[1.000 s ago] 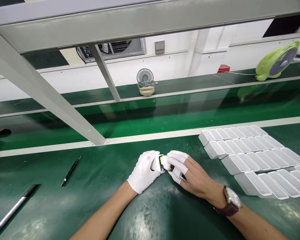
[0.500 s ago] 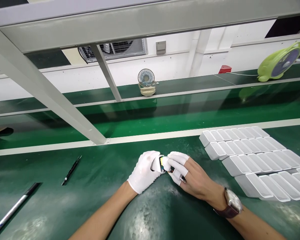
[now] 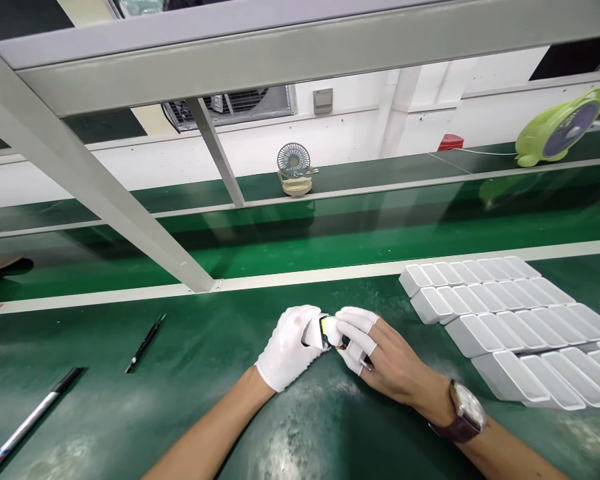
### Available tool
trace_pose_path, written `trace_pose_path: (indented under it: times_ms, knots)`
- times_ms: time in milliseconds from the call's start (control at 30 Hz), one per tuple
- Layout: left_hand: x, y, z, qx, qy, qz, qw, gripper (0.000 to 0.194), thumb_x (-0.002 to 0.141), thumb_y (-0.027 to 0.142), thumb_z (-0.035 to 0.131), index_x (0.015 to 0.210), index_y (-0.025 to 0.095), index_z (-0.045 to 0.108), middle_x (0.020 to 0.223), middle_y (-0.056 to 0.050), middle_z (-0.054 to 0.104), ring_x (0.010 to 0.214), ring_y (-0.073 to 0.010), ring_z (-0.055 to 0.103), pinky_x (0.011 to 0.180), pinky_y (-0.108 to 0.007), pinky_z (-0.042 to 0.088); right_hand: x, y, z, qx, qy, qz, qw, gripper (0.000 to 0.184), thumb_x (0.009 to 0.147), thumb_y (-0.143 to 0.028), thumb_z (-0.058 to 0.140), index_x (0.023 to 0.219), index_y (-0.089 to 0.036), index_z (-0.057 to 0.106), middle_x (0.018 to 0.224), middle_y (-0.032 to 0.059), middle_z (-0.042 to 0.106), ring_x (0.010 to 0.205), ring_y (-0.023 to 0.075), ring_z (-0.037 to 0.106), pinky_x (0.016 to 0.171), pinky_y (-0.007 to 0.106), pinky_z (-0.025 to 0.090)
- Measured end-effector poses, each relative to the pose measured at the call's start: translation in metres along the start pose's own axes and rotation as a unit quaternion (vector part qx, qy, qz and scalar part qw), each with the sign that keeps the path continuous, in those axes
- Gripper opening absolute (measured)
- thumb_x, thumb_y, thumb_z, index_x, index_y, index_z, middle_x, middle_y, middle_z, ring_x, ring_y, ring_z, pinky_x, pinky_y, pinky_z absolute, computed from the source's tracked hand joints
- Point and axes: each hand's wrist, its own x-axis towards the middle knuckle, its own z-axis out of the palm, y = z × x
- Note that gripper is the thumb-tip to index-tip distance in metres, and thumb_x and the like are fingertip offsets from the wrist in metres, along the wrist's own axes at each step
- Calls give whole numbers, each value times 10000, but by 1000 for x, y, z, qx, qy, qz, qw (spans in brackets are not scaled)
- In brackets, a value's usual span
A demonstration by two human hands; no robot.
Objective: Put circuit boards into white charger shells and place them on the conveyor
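My left hand (image 3: pixel 290 347), in a white glove, and my right hand (image 3: pixel 380 357), with white finger cots and a wristwatch, meet over the green bench top (image 3: pixel 190 400). Between them they grip a small white part with a dark and yellow inside (image 3: pixel 326 330). Both sets of fingers are curled and pinched on it, just above the bench surface. Most of the part is hidden by the fingers.
Several rows of white plastic housings (image 3: pixel 505 320) lie at the right. A black pen (image 3: pixel 145 343) and a silver-black tool (image 3: pixel 27 420) rest at the left. A grey frame strut (image 3: pixel 105 200) slants overhead. Two small fans (image 3: pixel 294 168) (image 3: pixel 560 127) stand on the far shelf.
The hands stay together on the small part, with only slight finger shifts. The view has tilted a little, so everything sits slightly lower in the frame.
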Motion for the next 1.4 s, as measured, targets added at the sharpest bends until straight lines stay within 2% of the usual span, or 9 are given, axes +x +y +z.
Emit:
trace_pose_path:
  times_ms: [300,433,700,833,1067,1233,1400]
  knots:
    - [5,3,-3,4,-4,1,1000,546,798,247,772,1276,234,509,1168,-105,664,1077,-277,653,930,-451,553,3,1,-2,-10,15,0,1000,596,910,-110,602,1467,-79,392,1362,202,582,1341,331,494,1088,531,493]
    - [4,2,-1,6,-8,-7,1000,575,786,272,790,1284,236,504,1173,-103,660,1076,-278,650,933,-458,549,5,0,-5,-17,4,4,1000,588,933,-121,569,1486,-102,369,1358,198,585,1341,330,497,1074,540,501]
    - [3,1,0,8,-19,-16,1000,583,774,296,803,1275,216,516,1167,-108,665,1063,-273,648,927,-445,547,6,0,-8,-35,-10,7,999,530,958,-146,562,1452,-51,396,1349,219,582,1329,340,501,1080,529,496]
    - [3,2,0,2,-27,-23,999,565,779,313,800,1261,221,520,1168,-103,664,1069,-271,646,928,-448,545,4,2,-4,-33,-13,10,999,545,956,-164,573,1460,-68,390,1333,211,592,1309,339,520,1074,540,497]
    - [7,6,-1,1,-9,-12,1000,549,766,291,803,1240,221,536,1108,-97,685,1017,-272,676,894,-446,562,5,0,-5,-25,5,8,1000,618,938,-154,594,1501,-106,345,1323,198,600,1297,343,527,1030,533,528]
    - [4,4,0,-11,0,-23,1000,534,764,266,797,1234,228,547,1132,-98,678,1040,-277,670,903,-456,562,3,2,-2,-10,7,9,1000,661,920,-134,611,1515,-105,324,1347,193,587,1336,330,493,1066,528,508]
    - [4,7,-2,-21,-11,-51,998,508,760,320,808,1196,242,560,1116,-93,681,1039,-283,669,907,-452,561,-2,4,2,5,8,19,1000,686,916,-137,627,1526,-127,315,1355,180,584,1353,320,479,1081,530,498]
